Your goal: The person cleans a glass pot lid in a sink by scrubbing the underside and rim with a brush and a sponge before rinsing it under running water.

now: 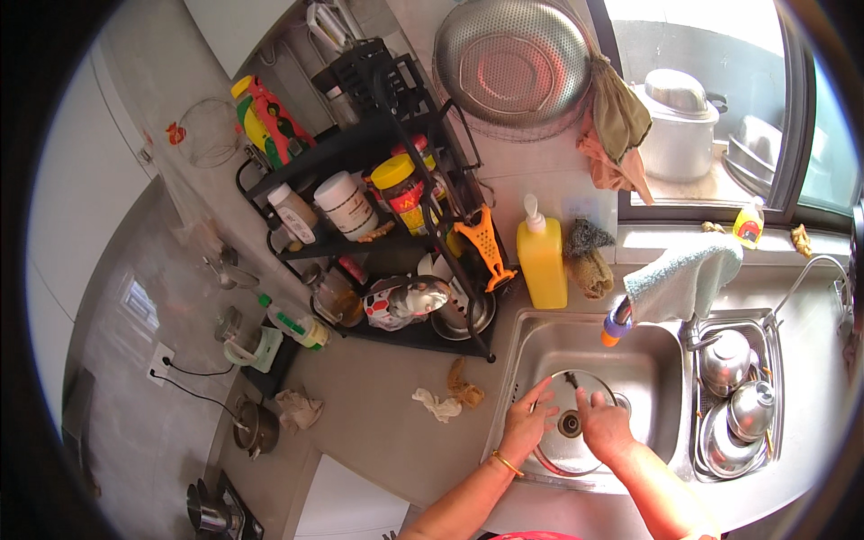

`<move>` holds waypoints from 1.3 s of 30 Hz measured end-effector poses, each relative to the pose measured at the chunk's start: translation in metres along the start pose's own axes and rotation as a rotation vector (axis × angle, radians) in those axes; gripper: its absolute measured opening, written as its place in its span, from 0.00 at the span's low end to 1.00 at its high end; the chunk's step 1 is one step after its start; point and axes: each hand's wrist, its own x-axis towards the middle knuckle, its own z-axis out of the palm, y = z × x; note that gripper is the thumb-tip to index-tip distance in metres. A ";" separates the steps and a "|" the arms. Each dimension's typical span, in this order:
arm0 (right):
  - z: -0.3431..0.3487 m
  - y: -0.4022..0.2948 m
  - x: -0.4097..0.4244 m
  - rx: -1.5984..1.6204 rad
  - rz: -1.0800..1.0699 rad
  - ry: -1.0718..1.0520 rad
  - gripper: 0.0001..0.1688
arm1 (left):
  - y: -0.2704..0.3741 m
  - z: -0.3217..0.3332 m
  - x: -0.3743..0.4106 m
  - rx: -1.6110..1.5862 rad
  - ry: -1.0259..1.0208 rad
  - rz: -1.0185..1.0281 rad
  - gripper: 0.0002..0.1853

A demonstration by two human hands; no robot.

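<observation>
A round, clear glass pot lid (pixel 580 457) with a thin rim is held inside the stainless steel sink (pixel 651 344). Its knob or centre fitting (pixel 570 424) shows dark and round. My left hand (pixel 530 422) grips the lid's left edge, fingers spread over the glass. Over the lid's right half, my right hand (pixel 605 424) is curled with its index finger pointing forward. At that fingertip is a small dark brush-like thing (pixel 572 380), apparently held; its handle is hidden by the hand. Above the sink, the faucet's blue and orange nozzle (pixel 613 327) points down.
A light cloth (pixel 682 280) hangs over the faucet. Right of the sink, a drainer basket (pixel 776 398) holds steel bowls (pixel 751 410). A yellow pump bottle (pixel 542 263) stands behind. To the left are a black rack (pixel 337 253) of jars and crumpled tissue (pixel 437 405).
</observation>
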 end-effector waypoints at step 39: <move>0.011 0.011 -0.006 -0.041 0.213 -0.198 0.28 | -0.012 -0.004 0.021 0.126 0.159 0.488 0.26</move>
